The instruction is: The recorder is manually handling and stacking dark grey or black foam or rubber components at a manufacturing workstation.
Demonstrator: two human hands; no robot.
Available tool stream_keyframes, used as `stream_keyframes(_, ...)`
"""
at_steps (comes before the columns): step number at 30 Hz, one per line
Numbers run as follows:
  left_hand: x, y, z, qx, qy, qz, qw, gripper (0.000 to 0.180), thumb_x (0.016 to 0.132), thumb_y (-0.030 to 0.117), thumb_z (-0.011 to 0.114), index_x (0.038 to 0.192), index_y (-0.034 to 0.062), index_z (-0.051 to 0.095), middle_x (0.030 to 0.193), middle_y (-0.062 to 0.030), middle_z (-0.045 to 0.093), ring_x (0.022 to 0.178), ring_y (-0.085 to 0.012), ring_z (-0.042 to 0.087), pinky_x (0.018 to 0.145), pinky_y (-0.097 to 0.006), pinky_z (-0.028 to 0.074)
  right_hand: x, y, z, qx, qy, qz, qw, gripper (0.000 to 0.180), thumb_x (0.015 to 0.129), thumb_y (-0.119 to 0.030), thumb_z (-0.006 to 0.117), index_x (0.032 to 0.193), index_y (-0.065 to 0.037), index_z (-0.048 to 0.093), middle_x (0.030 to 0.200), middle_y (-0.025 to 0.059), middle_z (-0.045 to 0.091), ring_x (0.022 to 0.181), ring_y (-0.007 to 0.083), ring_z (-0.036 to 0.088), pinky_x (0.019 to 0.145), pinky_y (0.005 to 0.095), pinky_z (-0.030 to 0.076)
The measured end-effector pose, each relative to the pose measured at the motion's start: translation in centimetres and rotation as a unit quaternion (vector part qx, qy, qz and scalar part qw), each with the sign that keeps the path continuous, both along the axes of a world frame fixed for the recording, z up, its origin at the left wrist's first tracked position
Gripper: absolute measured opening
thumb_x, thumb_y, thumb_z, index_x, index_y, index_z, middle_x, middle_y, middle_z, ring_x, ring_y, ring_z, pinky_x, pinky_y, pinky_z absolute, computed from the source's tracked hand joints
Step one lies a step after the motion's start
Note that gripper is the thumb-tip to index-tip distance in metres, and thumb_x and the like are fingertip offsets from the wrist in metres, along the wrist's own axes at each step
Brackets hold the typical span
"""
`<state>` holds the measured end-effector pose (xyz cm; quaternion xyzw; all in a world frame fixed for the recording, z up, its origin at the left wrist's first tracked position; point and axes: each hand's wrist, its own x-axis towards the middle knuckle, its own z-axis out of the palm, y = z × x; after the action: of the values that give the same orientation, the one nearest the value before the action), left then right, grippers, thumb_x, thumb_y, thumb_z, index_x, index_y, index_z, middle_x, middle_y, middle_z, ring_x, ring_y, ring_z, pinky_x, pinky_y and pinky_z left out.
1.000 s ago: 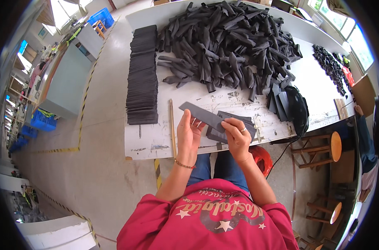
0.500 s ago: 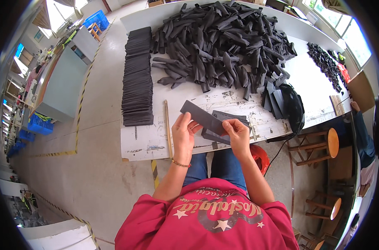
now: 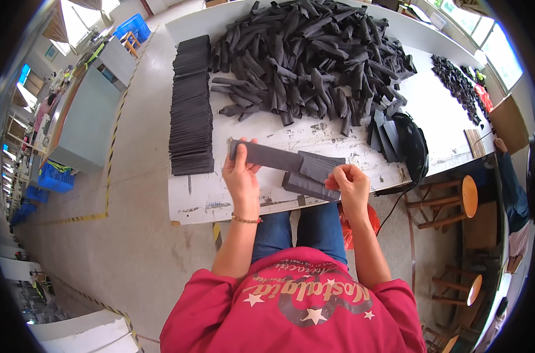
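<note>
Holding a dark strip across the table edge

Pinching its left end, the left hand (image 3: 241, 173) holds a flat dark grey fabric strip (image 3: 267, 156) above the white table (image 3: 220, 197). Its long axis runs left to right, dipping slightly toward the right hand (image 3: 349, 182), whose fingers are closed on a few stacked strips (image 3: 308, 179) overlapping its right end. A heap of curled strips (image 3: 314, 59) lies beyond, a flat stack (image 3: 191, 106) to the left.

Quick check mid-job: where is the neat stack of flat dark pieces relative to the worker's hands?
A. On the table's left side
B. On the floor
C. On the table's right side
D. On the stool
A: the flat stack lies along the table's left edge, left of the left hand.
</note>
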<state>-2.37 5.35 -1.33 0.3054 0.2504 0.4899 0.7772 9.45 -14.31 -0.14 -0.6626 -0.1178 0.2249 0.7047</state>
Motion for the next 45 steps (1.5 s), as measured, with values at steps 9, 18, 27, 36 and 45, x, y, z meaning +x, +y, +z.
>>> stream_keyframes(9, 1.7, -3.4, -1.0, -0.073, 0.021, -0.123, 0.989, 0.029, 0.092, 0.019, 0.066, 0.114, 0.0009, 0.062, 0.101, -0.0126, 0.068, 0.091, -0.0205, 0.069, 0.068, -0.031, 0.06, 0.4, 1.2, -0.1, -0.066, -0.104, 0.085, 0.989, 0.014, 0.091, -0.01, 0.065, 0.097, 0.002, 0.066, 0.082, 0.003, 0.065, 0.071, 0.0087, 0.059, 0.064, 0.0239, 0.05)
stream_keyframes(18, 3.8, 0.6, -5.1, -0.015, 0.135, -0.088, 0.987, 0.019, 0.092, 0.008, 0.061, 0.108, -0.0023, 0.062, 0.089, -0.0095, 0.066, 0.076, -0.0175, 0.066, 0.067, -0.03, 0.057, 5.8, -5.3, -3.8, -0.128, -0.05, 0.048, 0.989, 0.011, 0.087, -0.006, 0.067, 0.091, 0.004, 0.067, 0.072, 0.0026, 0.063, 0.058, 0.0079, 0.054, 0.054, 0.0226, 0.045)
stream_keyframes(27, 12.0, 12.3, -6.3, 0.155, 0.226, -0.022, 0.961, 0.015, 0.086, 0.002, 0.065, 0.101, -0.0024, 0.066, 0.079, -0.0044, 0.065, 0.064, -0.0102, 0.06, 0.058, -0.022, 0.05, 14.1, -6.1, -5.8, -0.299, -0.399, -0.124, 0.858, 0.007, 0.086, -0.007, 0.064, 0.088, 0.0, 0.065, 0.085, 0.0161, 0.064, 0.076, 0.0321, 0.062, 0.068, 0.0392, 0.049)
stream_keyframes(36, 21.5, 12.7, -6.3, 0.329, 0.334, 0.002, 0.883, 0.012, 0.084, 0.007, 0.067, 0.093, -0.0011, 0.069, 0.076, -0.006, 0.069, 0.067, -0.0117, 0.064, 0.063, -0.026, 0.052, 23.9, -6.7, -9.3, -0.563, -0.52, -0.143, 0.626, 0.032, 0.091, -0.022, 0.059, 0.114, 0.001, 0.062, 0.11, 0.0128, 0.064, 0.098, 0.0307, 0.058, 0.084, 0.0389, 0.048)
stream_keyframes(45, 28.1, 9.8, -2.8, 0.495, 0.336, 0.084, 0.797, 0.015, 0.089, 0.013, 0.066, 0.093, -0.0011, 0.067, 0.077, -0.0059, 0.069, 0.068, -0.0137, 0.063, 0.066, -0.028, 0.051, 25.0, -7.0, -12.3, -0.662, -0.565, -0.077, 0.486, 0.027, 0.083, -0.011, 0.057, 0.106, 0.001, 0.066, 0.1, 0.0128, 0.068, 0.085, 0.0231, 0.065, 0.075, 0.033, 0.051)
